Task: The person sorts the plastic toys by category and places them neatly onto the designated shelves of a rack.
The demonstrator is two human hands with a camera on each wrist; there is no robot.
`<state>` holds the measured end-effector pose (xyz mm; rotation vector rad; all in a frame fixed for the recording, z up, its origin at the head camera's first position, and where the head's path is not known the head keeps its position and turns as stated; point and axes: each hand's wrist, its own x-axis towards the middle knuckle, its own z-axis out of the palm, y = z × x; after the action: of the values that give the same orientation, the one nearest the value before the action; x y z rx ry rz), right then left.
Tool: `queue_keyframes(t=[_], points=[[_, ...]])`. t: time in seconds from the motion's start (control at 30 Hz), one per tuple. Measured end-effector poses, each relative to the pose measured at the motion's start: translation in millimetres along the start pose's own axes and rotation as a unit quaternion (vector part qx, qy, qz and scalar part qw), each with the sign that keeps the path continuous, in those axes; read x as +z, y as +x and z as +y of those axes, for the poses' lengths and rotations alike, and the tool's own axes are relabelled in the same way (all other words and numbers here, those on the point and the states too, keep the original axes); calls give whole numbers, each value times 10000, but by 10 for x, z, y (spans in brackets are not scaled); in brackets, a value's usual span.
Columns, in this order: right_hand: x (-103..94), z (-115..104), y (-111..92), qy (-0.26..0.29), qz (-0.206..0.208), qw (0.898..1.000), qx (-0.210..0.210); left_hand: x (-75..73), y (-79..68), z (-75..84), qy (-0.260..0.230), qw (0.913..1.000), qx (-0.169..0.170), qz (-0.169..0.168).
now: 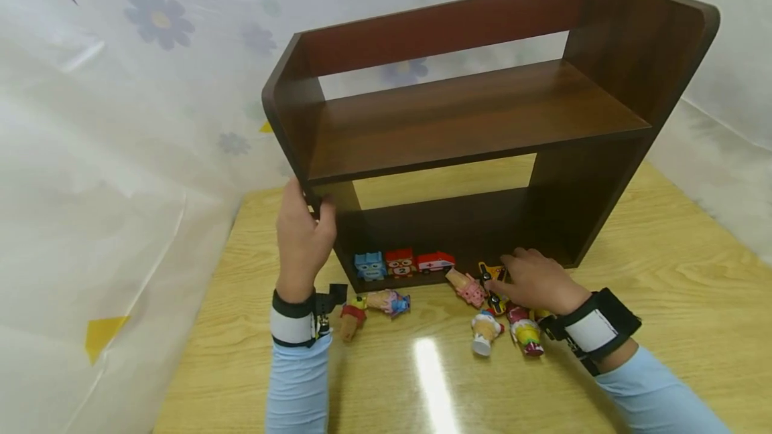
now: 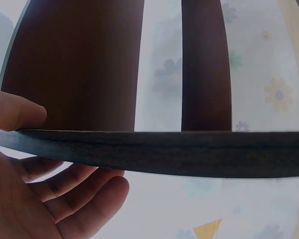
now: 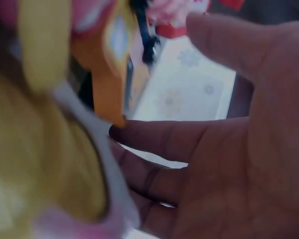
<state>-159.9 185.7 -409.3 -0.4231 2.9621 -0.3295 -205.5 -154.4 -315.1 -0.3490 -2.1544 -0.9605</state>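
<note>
A dark brown two-tier wooden shelf stands tilted on the table. My left hand grips its left side panel, thumb on one face and fingers on the other, as the left wrist view shows. At the lower tier's right part, my right hand reaches over a yellow-and-black toy. In the right wrist view its fingers are fairly straight, thumb apart, with the index fingertip at an orange-yellow piece. A pink ice-cream-cone figure leans at the shelf's front edge beside that hand.
On the lower tier stand a blue owl block, a red owl block and a red ambulance. Small figures lie on the table in front: a red one, a purple-blue cone, a white-based one and a yellow-maroon one.
</note>
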Motion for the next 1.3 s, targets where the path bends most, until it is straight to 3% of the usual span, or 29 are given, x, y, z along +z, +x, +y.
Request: queue_keyframes(t=[0.53,0.77,1.03,1.3], points=[[126,-79,10,111,195,9994,272,3,-8,5,-36,10000,14,52],[112,-102,-12,247,539,9982,-27,8,3,9,-22,9999,87,79],[171,-75,0,324,1354,9893,-442,8,-7,14,27,10000,55,48],[153,-54,-1,558,1420,9870,-509,4,-4,28,36,10000,31,58]])
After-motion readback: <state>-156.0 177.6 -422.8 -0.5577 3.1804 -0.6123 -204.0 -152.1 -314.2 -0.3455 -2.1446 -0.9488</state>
